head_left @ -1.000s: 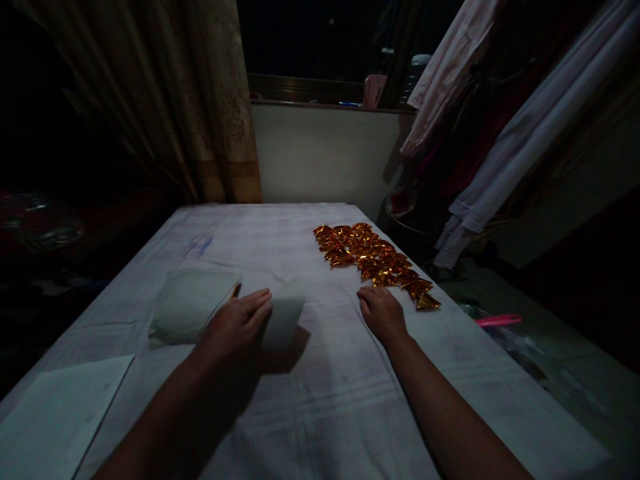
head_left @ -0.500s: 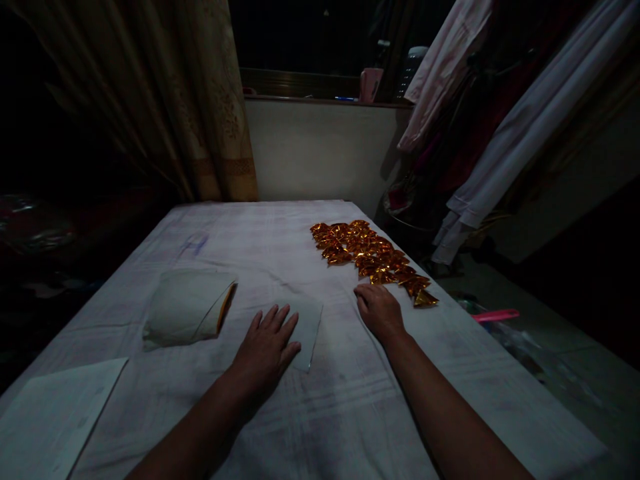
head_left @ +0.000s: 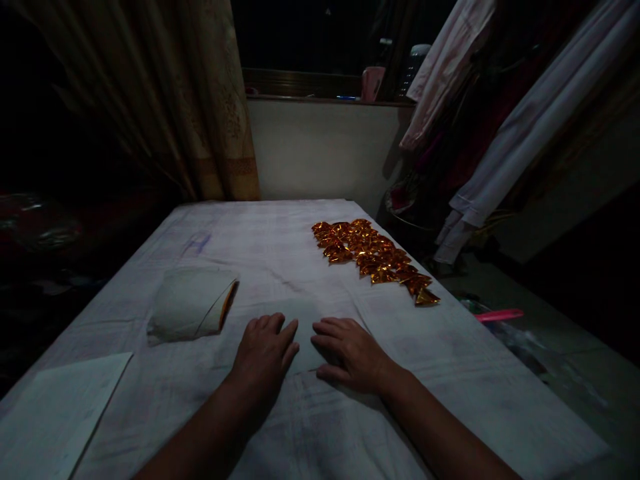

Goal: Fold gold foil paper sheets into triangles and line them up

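Both my palms are flat on a small sheet of paper [head_left: 303,319] lying mid-table toward the near edge. My left hand [head_left: 264,353] covers its left part, my right hand [head_left: 350,352] its right, fingers spread and loose, nothing pinched or gripped. It looks thin, light and floppy, easy to crease, so I'd take it by a corner or edge. The paper stack [head_left: 190,305] lies just left; the gold folded pieces [head_left: 373,259] run along the right edge.
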Tool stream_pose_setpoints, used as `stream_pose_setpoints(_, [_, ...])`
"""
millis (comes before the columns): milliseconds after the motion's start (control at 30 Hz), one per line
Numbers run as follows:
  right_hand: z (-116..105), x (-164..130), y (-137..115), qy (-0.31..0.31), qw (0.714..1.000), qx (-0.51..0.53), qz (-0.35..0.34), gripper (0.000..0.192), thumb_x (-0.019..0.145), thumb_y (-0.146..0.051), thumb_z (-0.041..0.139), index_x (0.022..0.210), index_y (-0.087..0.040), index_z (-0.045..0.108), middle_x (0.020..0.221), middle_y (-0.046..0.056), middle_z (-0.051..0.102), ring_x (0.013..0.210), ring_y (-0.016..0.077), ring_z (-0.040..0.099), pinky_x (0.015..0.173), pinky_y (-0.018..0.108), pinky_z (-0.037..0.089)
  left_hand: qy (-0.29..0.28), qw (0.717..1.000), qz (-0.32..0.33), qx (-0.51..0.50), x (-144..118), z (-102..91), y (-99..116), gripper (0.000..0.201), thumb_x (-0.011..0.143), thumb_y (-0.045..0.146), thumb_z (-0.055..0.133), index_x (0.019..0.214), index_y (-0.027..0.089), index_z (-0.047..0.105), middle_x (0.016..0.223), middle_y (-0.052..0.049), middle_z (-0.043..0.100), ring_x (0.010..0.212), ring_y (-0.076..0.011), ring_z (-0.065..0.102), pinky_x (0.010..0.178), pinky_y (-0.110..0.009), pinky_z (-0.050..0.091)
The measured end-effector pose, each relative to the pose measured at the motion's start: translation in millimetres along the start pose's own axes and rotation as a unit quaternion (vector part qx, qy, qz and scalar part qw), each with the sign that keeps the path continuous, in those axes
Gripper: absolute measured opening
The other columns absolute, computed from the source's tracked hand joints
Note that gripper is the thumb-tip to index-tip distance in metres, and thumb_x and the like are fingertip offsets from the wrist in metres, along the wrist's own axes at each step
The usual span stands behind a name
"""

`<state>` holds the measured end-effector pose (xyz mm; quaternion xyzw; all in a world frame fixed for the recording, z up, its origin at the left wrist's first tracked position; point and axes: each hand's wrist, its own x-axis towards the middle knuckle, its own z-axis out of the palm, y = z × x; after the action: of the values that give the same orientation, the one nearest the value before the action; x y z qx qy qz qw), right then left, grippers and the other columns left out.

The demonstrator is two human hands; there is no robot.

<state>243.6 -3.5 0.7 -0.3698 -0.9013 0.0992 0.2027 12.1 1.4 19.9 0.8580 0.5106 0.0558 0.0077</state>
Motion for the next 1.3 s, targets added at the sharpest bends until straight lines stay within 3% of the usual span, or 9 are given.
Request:
stream_pose_setpoints(133, [0, -1, -1, -0.018, 1.0, -0.004, 0.01, 0.047, 0.085, -0.046, 0.076, 0.122, -0.019, 0.067, 0.137, 0.015, 0.064, 0.129, 0.0334, 0.056, 0.101, 0.047, 0.046, 0.078, 0.994, 0.055, -0.049, -21, 18.5, -13, 0.042, 0.093, 0.033, 0.066, 0.133, 0.022, 0.059, 0.137, -0.013, 0.062, 0.124, -0.0313, 0.056, 0.104, -0.049, 0.043])
stream_pose_setpoints(233, [3, 0, 0, -0.012, 1.0, -0.013, 0.009, 0.04, 0.088, -0.042, 0.074, 0.121, -0.018, 0.068, 0.135, 0.014, 0.065, 0.128, 0.0333, 0.058, 0.101, 0.048, 0.047, 0.11, 0.986, 0.09, -0.083, -33, 22.1, -18, 0.046, 0.089, 0.039, 0.07, 0.13, 0.021, 0.058, 0.136, -0.012, 0.063, 0.125, -0.0319, 0.056, 0.107, -0.053, 0.04])
stream_pose_setpoints(433, [8, 2, 0, 0.019, 1.0, -0.024, -0.001, 0.031, 0.093, -0.04, 0.068, 0.116, -0.019, 0.069, 0.13, 0.014, 0.068, 0.123, 0.0314, 0.06, 0.098, 0.045, 0.049, 0.065, 0.986, 0.095, -0.117, -31, 5.5, -7, 0.024, 0.083, 0.024, 0.077, 0.103, 0.021, 0.064, 0.11, -0.007, 0.07, 0.098, -0.0264, 0.065, 0.087, -0.045, 0.053])
stream_pose_setpoints(633, [6, 2, -1, 0.025, 1.0, -0.014, -0.003, 0.052, 0.086, -0.058, 0.072, 0.118, -0.017, 0.068, 0.129, 0.016, 0.068, 0.12, 0.0331, 0.061, 0.097, 0.047, 0.049, 0.077, 0.99, 0.089, -0.083, -29, 7.3, 3, 0.019, 0.081, 0.012, 0.075, 0.095, 0.02, 0.063, 0.1, -0.005, 0.07, 0.087, -0.0254, 0.066, 0.079, -0.043, 0.054])
stream_pose_setpoints(733, [8, 0, -1, 0.034, 0.999, -0.02, -0.007, 0.06, 0.082, -0.059, 0.076, 0.123, -0.017, 0.066, 0.131, 0.017, 0.067, 0.121, 0.0343, 0.06, 0.098, 0.048, 0.049, 0.074, 0.99, 0.085, -0.087, -30, 8.0, 2, 0.017, 0.082, 0.016, 0.075, 0.093, 0.02, 0.063, 0.098, -0.004, 0.07, 0.088, -0.0253, 0.066, 0.08, -0.043, 0.053])
stream_pose_setpoints(933, [16, 0, -1, 0.072, 0.996, -0.046, -0.034, 0.05, 0.084, -0.05, 0.078, 0.118, -0.015, 0.067, 0.123, 0.018, 0.069, 0.112, 0.032, 0.064, 0.092, 0.046, 0.052, 0.056, 0.988, 0.072, -0.122, -32, 2.4, 1, 0.024, 0.083, 0.033, 0.078, 0.097, 0.022, 0.061, 0.103, -0.004, 0.069, 0.093, -0.0251, 0.064, 0.085, -0.043, 0.049])
stream_pose_setpoints(1100, [16, 1, -5, 0.072, 0.993, -0.072, -0.054, 0.04, 0.086, -0.039, 0.076, 0.117, -0.015, 0.066, 0.119, 0.015, 0.071, 0.105, 0.0312, 0.066, 0.088, 0.046, 0.052, 0.047, 0.99, 0.069, -0.11, -33, -0.6, 4, 0.035, 0.082, 0.03, 0.08, 0.11, 0.023, 0.06, 0.107, -0.004, 0.07, 0.098, -0.0253, 0.065, 0.095, -0.046, 0.047])
stream_pose_setpoints(1300, [16, 5, -7, 0.113, 0.987, -0.081, -0.077, 0.029, 0.091, -0.03, 0.066, 0.115, -0.015, 0.065, 0.115, 0.014, 0.073, 0.103, 0.0288, 0.066, 0.089, 0.044, 0.052, 0.072, 0.991, 0.088, -0.077, -33, 2.7, 5, 0.022, 0.088, 0.021, 0.07, 0.109, 0.023, 0.063, 0.107, -0.004, 0.071, 0.099, -0.0246, 0.067, 0.099, -0.048, 0.047])
